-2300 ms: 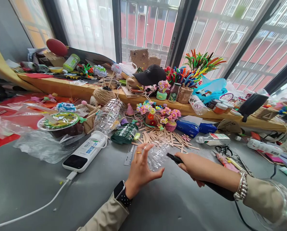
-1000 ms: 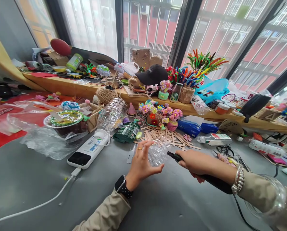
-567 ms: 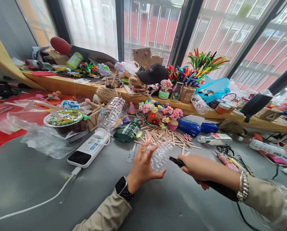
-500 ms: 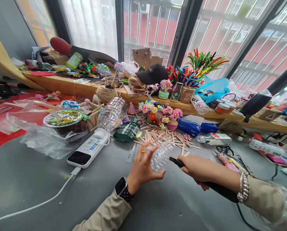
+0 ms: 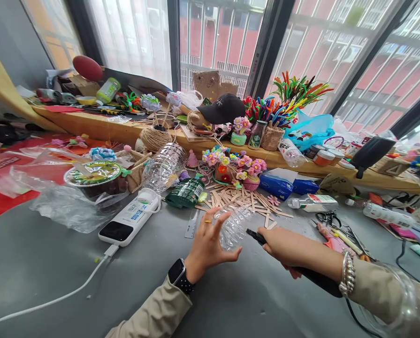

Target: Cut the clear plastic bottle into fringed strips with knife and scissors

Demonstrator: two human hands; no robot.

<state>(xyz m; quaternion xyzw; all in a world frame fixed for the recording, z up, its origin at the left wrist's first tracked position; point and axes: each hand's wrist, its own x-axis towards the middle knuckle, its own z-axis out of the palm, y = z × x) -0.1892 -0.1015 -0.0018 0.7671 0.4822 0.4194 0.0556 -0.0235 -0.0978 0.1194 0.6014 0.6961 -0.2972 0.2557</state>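
The left hand point(image 5: 208, 241) hides part of the ribbed clear plastic piece point(image 5: 232, 230); to that piece's right, the right hand point(image 5: 283, 244) covers some of the black tool point(image 5: 318, 281). Lower right of the piece, a black cord point(image 5: 355, 317) runs out of sight, while small print on the white device point(image 5: 130, 219), to its left, is unreadable.

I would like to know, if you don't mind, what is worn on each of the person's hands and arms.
The left hand has a gold-toned ring, a black smartwatch with a white-dotted strap, and a beige sleeve. The right hand has a silvery beaded bracelet and a matching sleeve.
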